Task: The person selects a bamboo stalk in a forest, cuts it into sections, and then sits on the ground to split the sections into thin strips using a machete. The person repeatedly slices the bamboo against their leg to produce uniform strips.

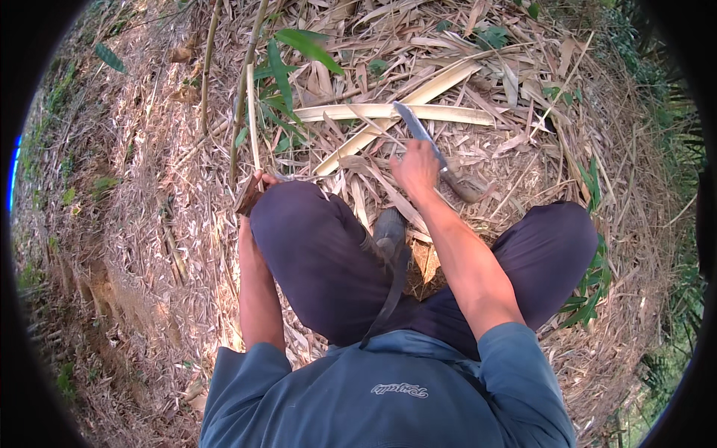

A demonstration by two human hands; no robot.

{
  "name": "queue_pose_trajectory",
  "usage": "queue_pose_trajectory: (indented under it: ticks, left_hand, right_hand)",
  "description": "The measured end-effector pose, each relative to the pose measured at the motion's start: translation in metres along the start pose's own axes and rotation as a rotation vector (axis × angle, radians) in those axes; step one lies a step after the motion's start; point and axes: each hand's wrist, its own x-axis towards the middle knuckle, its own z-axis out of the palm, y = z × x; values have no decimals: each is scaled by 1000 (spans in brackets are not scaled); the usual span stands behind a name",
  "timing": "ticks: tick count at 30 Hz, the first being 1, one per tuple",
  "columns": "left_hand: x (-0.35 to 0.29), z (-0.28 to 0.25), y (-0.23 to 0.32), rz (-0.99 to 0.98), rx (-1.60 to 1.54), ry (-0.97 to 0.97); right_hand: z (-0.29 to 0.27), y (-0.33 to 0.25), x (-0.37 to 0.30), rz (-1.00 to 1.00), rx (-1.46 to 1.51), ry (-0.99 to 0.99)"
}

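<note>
My left hand (pixel 263 179) is beside my left knee, partly hidden by it. Its fingers are closed at the lower end of a slim pale bamboo strip (pixel 252 119) that stands nearly upright. A brown, rough-looking piece (pixel 247 197) shows against the same hand. In front of me, my right hand (pixel 415 169) has its fingers curled in, right at the blade of a machete (pixel 419 128). The machete's wooden handle (pixel 464 187) sticks out to the right of the hand. What those fingers grip is hidden. Two wide pale bamboo strips (pixel 455 113) cross under the blade's tip.
Dry bamboo leaves (pixel 157 246) cover the ground. Thin standing stems (pixel 210 67) and green leaves (pixel 280 71) rise at the front left. My bent knees (pixel 549 246) frame the spot, with a dark shoe (pixel 389 228) between them. Green plants (pixel 650 112) grow along the right.
</note>
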Motion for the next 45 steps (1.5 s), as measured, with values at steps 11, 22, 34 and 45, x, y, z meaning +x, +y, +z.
queue_pose_trajectory:
  ticks: [11, 22, 34, 45]
  left_hand:
    - [-59, -23, -17, 66, -201, 43]
    - [-61, -7, -33, 147, -18, 107]
    - [6, 67, -8, -34, 335, -62]
    - [39, 82, 11, -322, 178, -385]
  right_hand:
    - [-81, -106, 28, 78, 1107, -1291]
    - [-84, -99, 45, -105, 1342, -1116]
    - [-117, -70, 108, 583, 2390, -977]
    - [-109, -80, 88, -266, 872, -351]
